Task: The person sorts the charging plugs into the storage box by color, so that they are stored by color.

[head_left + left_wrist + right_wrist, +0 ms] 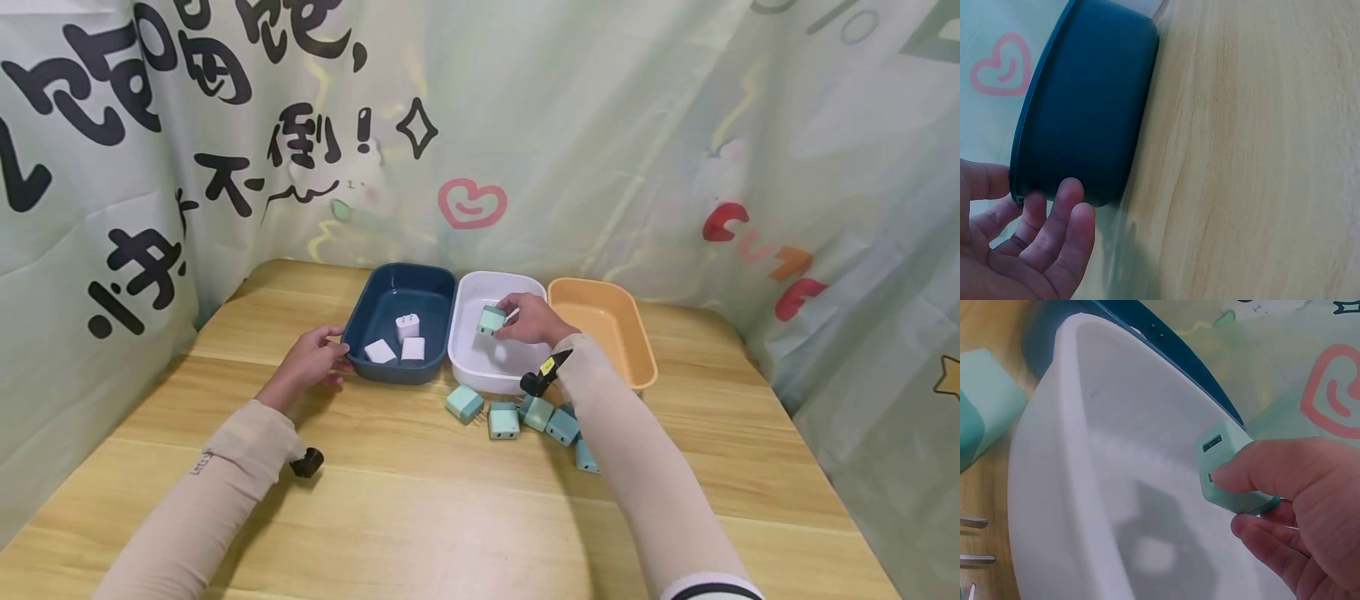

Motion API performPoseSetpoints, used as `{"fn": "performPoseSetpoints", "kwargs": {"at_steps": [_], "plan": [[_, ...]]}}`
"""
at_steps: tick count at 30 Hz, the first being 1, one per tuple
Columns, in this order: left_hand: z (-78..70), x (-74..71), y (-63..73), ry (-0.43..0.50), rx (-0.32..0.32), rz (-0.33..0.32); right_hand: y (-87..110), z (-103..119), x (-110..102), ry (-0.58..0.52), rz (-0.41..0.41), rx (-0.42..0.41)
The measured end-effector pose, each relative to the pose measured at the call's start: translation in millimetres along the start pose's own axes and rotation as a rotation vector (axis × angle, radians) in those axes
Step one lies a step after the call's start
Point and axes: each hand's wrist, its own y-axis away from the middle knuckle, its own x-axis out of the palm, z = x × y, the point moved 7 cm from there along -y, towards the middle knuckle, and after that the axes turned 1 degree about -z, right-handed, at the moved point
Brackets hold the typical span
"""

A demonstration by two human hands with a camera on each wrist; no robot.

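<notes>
My right hand [531, 319] holds a mint-green charger plug [491, 320] over the white bin [483, 379]. In the right wrist view, the thumb lies over the charger's port face and fingers bend beneath it. My left hand [311, 362] grips the near left corner of the dark blue bin [397, 373], its fingers bent against the rim and outer wall. Inside the blue bin lie white charger plugs [407, 326]. Several green charger plugs [503, 421] lie on the table before the white bin, some partly hidden by the right forearm.
An orange bin [645, 367] stands to the right of the white one, partly behind the right arm. All three bins stand side by side on the wooden table [420, 517]. A printed curtain [600, 150] hangs behind the table and at both sides.
</notes>
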Motion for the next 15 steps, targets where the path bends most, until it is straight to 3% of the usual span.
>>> {"fn": "performPoseSetpoints", "kwargs": {"at_steps": [15], "plan": [[0.0, 0.0, 0.2, 0.002, -0.003, 0.001, 2.7, -4.3, -2.1, -0.004, -0.019, 0.033]]}}
